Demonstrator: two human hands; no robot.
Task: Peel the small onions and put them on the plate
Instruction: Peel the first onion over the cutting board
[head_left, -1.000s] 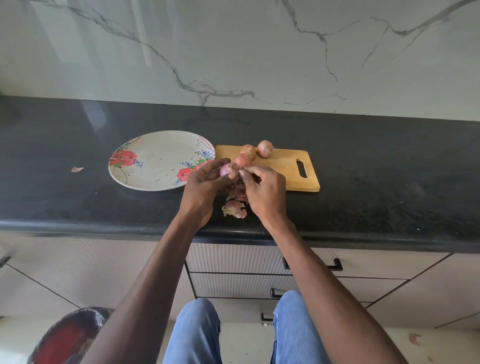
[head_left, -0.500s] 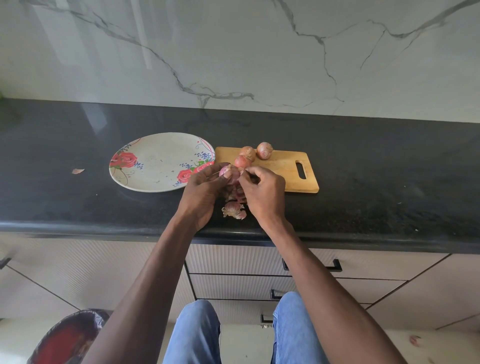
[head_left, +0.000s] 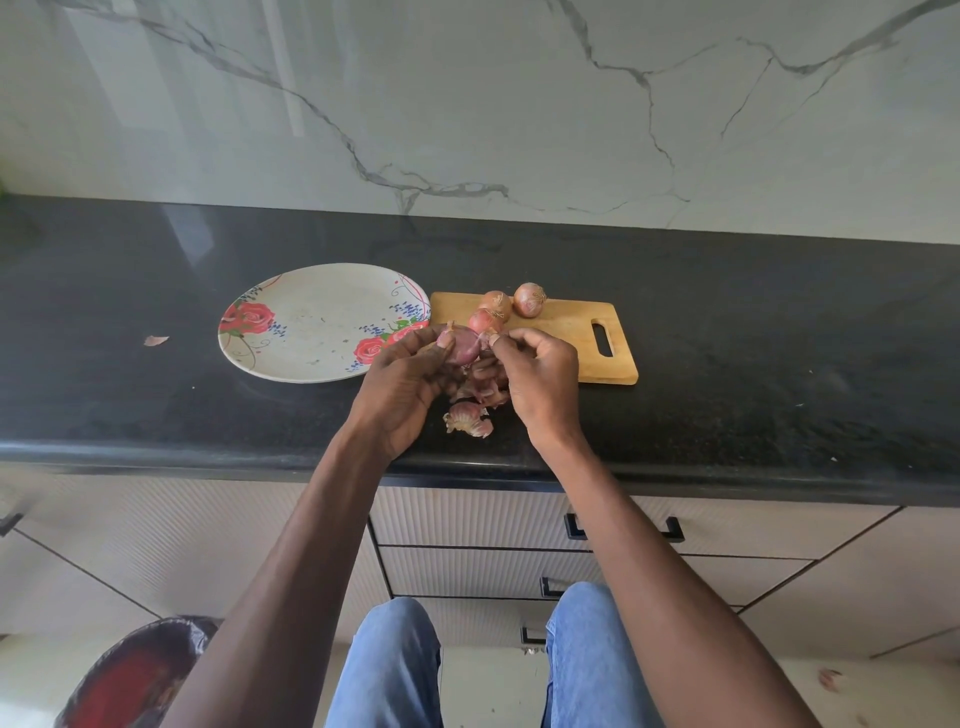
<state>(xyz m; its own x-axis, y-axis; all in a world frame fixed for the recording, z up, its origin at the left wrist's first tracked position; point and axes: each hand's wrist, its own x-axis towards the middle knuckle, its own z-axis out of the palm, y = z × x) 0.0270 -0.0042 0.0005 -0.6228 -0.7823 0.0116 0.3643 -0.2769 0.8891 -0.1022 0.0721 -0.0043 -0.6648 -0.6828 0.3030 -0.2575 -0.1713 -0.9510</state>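
A small purple onion (head_left: 462, 347) is sitting in the left hand (head_left: 405, 387), fingers curling round it above the counter's front edge. At its 3 o'clock, the right hand (head_left: 540, 376) is pinching a strip of skin (head_left: 485, 340). Three unpeeled onions (head_left: 501, 309) are lying on the cutting board (head_left: 571, 338) at 1 o'clock; the flowered plate (head_left: 311, 322) is lying at 9 o'clock; peelings (head_left: 467, 418) are lying at 6 o'clock.

My left grip (head_left: 410, 382) covers most of the onion (head_left: 464, 347) I hold. My right grip (head_left: 540, 375) hides part of the peel pile (head_left: 470, 418) and the near corner of the cutting board (head_left: 571, 332). The red and black thing (head_left: 132, 675) on the floor is cut off at the bottom edge, and I can't tell what it is
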